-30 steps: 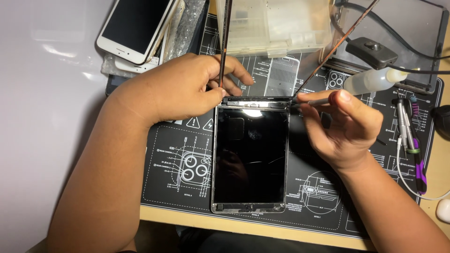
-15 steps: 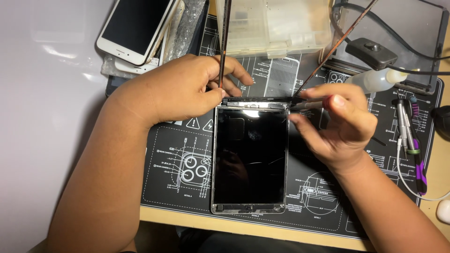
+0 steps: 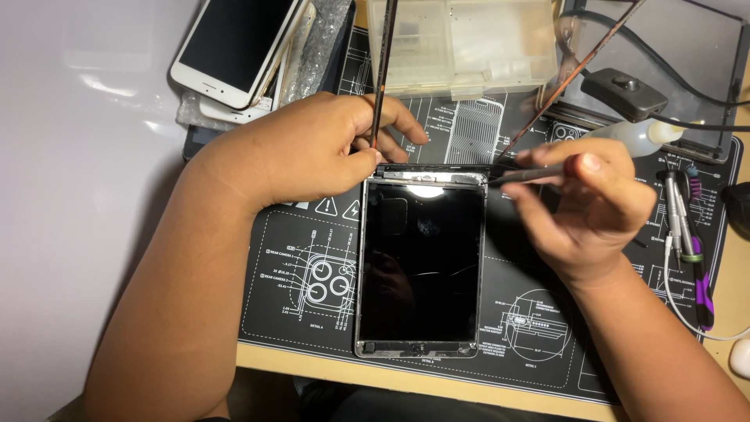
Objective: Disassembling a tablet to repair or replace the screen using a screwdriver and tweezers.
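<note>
An opened tablet (image 3: pixel 422 266) with a dark inner panel lies flat on a black printed repair mat (image 3: pixel 297 312). My left hand (image 3: pixel 305 152) rests at the tablet's top left corner, pinching a thin dark panel (image 3: pixel 384 70) that stands upright and is seen edge-on. My right hand (image 3: pixel 594 211) grips a slim dark hand tool (image 3: pixel 523 175). Its tip sits at the tablet's top right corner. A bright light reflects on the tablet's top edge.
White phones (image 3: pixel 234 47) are stacked at the back left. A clear plastic parts box (image 3: pixel 461 43) stands behind the tablet. A small squeeze bottle (image 3: pixel 637 134), a black inline switch (image 3: pixel 625 92) with cable, and several hand tools (image 3: pixel 683 227) lie at the right.
My right hand has curled tighter around the tool and brought its tip in to the tablet's top right corner. My left hand has stayed in place.
</note>
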